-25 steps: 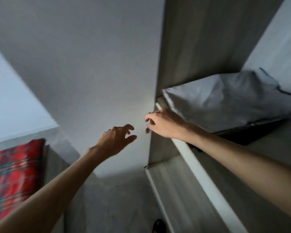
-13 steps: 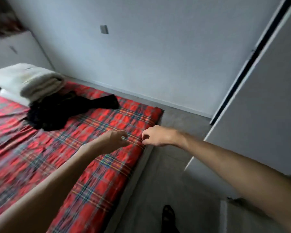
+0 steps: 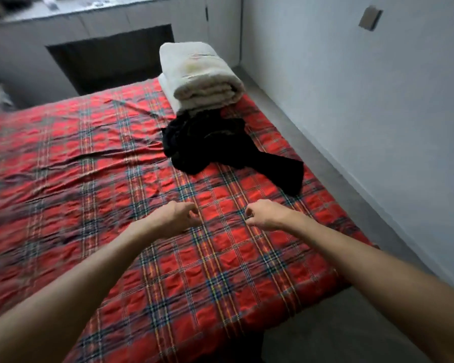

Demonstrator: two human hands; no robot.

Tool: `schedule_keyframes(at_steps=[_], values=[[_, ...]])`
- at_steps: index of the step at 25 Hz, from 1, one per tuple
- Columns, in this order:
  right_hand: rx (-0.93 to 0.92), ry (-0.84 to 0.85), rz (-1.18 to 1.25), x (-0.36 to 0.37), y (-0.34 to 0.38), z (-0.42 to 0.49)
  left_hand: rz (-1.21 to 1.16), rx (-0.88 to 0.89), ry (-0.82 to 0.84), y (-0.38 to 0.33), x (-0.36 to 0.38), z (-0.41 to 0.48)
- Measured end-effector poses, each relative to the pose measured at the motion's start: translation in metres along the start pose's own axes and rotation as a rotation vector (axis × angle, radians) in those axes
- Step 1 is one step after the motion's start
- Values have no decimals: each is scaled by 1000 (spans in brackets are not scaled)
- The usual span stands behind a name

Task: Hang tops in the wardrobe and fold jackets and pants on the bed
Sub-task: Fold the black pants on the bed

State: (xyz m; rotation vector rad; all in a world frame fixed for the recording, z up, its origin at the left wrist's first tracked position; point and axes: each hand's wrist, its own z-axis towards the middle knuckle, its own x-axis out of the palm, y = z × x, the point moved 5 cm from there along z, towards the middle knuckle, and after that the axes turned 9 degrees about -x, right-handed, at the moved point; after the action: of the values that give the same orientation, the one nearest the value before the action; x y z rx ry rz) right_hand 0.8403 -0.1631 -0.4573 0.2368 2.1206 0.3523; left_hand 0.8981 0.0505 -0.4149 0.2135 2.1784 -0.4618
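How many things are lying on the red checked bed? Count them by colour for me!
Black: 1, the heap of clothes; how many garments are in it cannot be told.
White: 1, the folded blanket.
Total: 2 things on the bed.

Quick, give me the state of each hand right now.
Left hand: open, fingers loosely curled, holding nothing.
Right hand: open, fingers loosely curled, holding nothing.
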Motion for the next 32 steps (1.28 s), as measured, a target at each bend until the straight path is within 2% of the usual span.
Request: schedule_keyframes(at_steps=[3, 6, 11, 15, 19, 23, 26, 28, 32], values=[[-65, -43, -34, -45, -12, 66, -84, -113, -32, 14, -27, 50], [-92, -46, -9, -52, -29, 138, -164, -213, -48, 41, -27, 113], [-74, -56, 12, 16, -88, 250, -231, -454, 123, 115, 84, 232], [29, -70, -125, 40, -154, 373, -126, -603, 119, 150, 163, 345], [58, -168, -228, 13, -186, 480, -208, -641, 175, 164, 196, 431], [57, -169, -211, 12, -212, 563, -174, -646, 193, 170, 221, 462], [141, -311, -123, 14, -223, 585, -127, -642, 156, 175, 229, 467], [198, -426, -154, 10, -225, 587, -121, -640, 159, 181, 231, 470], [179, -486, -232, -11, -219, 581, -76, -635, 146, 185, 234, 474]])
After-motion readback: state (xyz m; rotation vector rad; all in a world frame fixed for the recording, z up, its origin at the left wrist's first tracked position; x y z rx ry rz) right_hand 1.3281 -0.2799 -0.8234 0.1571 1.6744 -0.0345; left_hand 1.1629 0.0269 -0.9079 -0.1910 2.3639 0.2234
